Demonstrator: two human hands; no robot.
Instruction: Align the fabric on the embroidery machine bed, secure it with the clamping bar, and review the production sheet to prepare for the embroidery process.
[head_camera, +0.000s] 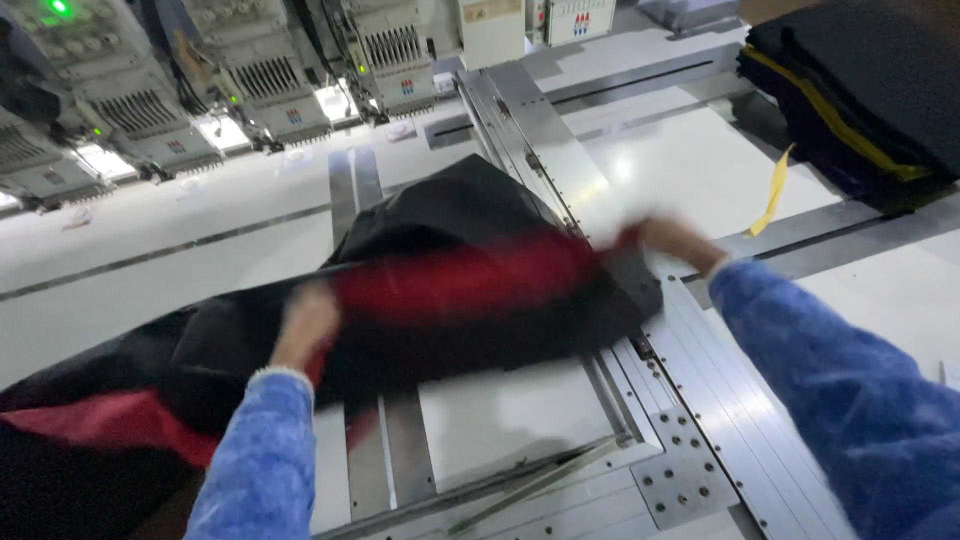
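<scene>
Nearest the camera, two blue fuzzy sleeves (262, 455) reach in from the bottom edge, one at the left and one at the right. The left hand (305, 322) rests on the black and red fabric (470, 270), at the left end of the red band; motion blur smears it, so it cannot be told whether its fingers are spread or closed on the cloth. The fabric lies spread across the white machine table (150, 290), trailing off toward the near left corner, where more red shows among the black folds. Under its near edge a grey metal frame (640, 440) with screw holes surrounds a pale rectangular opening. Farther right, the right hand (672, 240) meets the far right end of the red band; it is blurred too, and its finger state cannot be made out. A long metal rail (530, 130) runs from there toward the far side. At the far right sits a stack of dark folded cloth (870, 90) with a yellow strip (772, 195) hanging from it. Along the far left stands a row of embroidery heads (250, 80) with small lit lamps.
</scene>
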